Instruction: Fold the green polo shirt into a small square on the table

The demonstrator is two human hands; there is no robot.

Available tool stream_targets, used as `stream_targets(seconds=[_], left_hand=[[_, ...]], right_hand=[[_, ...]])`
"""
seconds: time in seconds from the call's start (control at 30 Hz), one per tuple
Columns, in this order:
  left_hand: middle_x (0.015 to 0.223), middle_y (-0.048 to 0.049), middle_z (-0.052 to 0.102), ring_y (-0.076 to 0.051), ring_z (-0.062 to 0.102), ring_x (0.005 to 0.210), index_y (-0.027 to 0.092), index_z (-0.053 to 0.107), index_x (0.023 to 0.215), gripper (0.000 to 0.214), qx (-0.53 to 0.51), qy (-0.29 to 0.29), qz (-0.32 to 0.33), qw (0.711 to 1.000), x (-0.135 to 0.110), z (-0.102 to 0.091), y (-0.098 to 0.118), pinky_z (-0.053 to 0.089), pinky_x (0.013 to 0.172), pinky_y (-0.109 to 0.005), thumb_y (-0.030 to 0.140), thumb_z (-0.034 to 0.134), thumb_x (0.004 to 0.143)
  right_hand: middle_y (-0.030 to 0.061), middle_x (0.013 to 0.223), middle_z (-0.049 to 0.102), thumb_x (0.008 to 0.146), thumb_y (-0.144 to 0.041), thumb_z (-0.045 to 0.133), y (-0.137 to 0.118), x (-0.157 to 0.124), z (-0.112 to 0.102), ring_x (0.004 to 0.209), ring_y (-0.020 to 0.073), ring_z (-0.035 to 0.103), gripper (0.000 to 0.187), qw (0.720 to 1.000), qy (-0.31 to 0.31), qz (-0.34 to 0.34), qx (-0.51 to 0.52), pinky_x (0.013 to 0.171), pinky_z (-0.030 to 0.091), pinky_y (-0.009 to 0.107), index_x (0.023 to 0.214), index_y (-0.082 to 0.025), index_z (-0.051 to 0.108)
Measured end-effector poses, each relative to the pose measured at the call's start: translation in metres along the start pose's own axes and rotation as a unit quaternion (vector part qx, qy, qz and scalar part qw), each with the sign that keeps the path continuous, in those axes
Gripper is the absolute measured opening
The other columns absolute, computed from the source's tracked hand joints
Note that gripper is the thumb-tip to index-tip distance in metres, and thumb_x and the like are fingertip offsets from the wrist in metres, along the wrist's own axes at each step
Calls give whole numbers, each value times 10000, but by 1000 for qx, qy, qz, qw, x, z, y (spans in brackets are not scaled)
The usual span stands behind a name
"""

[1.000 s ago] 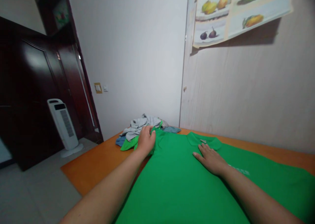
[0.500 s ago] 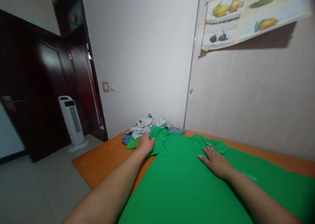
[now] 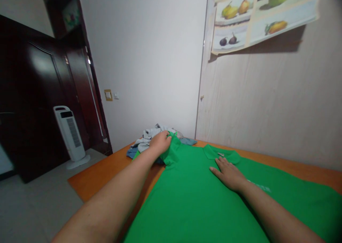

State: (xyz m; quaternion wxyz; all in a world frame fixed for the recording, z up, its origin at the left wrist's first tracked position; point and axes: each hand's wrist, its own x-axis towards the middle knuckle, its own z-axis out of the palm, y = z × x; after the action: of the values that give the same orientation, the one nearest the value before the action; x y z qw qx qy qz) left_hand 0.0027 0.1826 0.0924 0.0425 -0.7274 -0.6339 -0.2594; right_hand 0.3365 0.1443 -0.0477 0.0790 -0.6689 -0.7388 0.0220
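A green polo shirt (image 3: 195, 193) lies spread over the orange table, its collar toward the wall and a small label showing at the neck. My left hand (image 3: 160, 143) is closed on the sleeve at the left and holds it raised off the table. Just below the collar, my right hand (image 3: 228, 173) rests flat on the cloth with its fingers stretched out. White lettering on the chest is partly covered by my right forearm.
Behind my left hand sits a crumpled pile of clothes (image 3: 144, 138), grey, blue and green. The orange table (image 3: 101, 179) meets the wall at the back. On the floor at the left, a white tower heater (image 3: 71, 136) stands near a dark door (image 3: 24, 104).
My left hand has lifted the sleeve, which was lying flatter, and moved it up and inward. The right hand stays on the shirt. The whole view has shifted slightly.
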Motion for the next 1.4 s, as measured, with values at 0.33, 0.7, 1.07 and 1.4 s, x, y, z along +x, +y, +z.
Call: stream_targets(seconds=[0.33,0.7,1.07,1.4], left_hand=[[1039,-75,714,-279,649,998,277,635,1091,230,32,-57,126,990,-20,2,62,428,817,-347,390,495,947],[931,-158,736,-330,694,887,223,693,968,235,43,-169,186,967,-91,61,107,476,745,-395,408,579,880],[698,-1,650,-164,601,687,197,611,770,247,-293,-44,-12,955,-47,43,32,396,588,-238,339,447,889],[745,23,611,-152,559,689,202,587,827,189,-243,-152,29,958,-82,35,-9,350,564,-216,124,623,659]], right_hand=[[198,1609,237,907,-754,234,-4,0,-3,1500,313,162,928,1000,-4,1,7,1189,187,479,1531,-72,322],[188,1614,227,917,-725,254,-2,2,1,1497,320,171,895,1000,2,3,8,1188,188,484,1534,-80,317],[190,1612,231,920,-718,265,-3,0,-2,1500,313,161,886,1000,3,4,10,1189,185,480,1530,-79,325],[189,1610,238,927,-711,256,0,0,0,1497,314,179,880,1000,4,0,-11,1185,205,471,1529,-73,331]])
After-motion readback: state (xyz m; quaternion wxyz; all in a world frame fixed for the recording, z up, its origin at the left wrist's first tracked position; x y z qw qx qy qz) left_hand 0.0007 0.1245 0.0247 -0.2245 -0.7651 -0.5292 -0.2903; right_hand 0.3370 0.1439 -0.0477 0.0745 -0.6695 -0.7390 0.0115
